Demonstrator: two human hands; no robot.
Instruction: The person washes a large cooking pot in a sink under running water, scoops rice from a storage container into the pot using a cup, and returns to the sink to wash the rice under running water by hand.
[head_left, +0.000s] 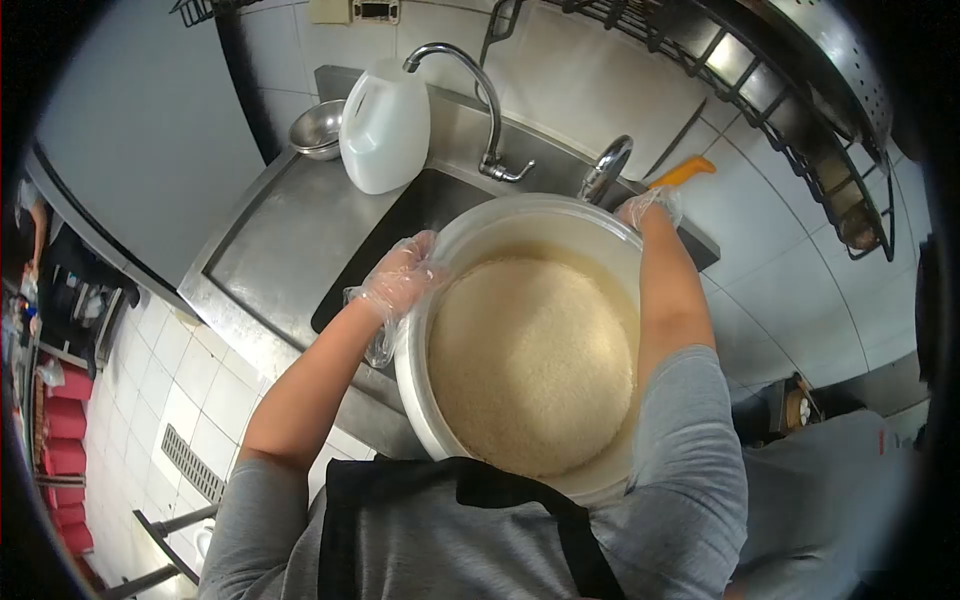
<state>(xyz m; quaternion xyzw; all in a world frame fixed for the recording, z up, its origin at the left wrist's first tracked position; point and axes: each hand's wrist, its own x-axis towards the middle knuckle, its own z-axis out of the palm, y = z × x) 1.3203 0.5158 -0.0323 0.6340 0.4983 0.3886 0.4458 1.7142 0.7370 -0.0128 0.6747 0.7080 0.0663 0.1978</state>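
Observation:
A large round pot [415, 405] rests over the front of the sink, close against my body. Pale, grainy contents that look like rice [535, 365] fill its bottom, with cloudy liquid around the edge. My left hand [400, 272], in a clear plastic glove, grips the rim on the left side. On the far right side of the rim is my right hand [650, 208], also gloved, closed at the edge; its fingers are partly hidden.
Behind the pot are a curved faucet [490, 110], a second tap [606, 168] and an orange handle [685, 171]. A white plastic jug [385, 140] and metal bowls [318, 130] stand by the sink [350, 265]. A black rack [740, 85] hangs above. Another person [825, 490] is at right.

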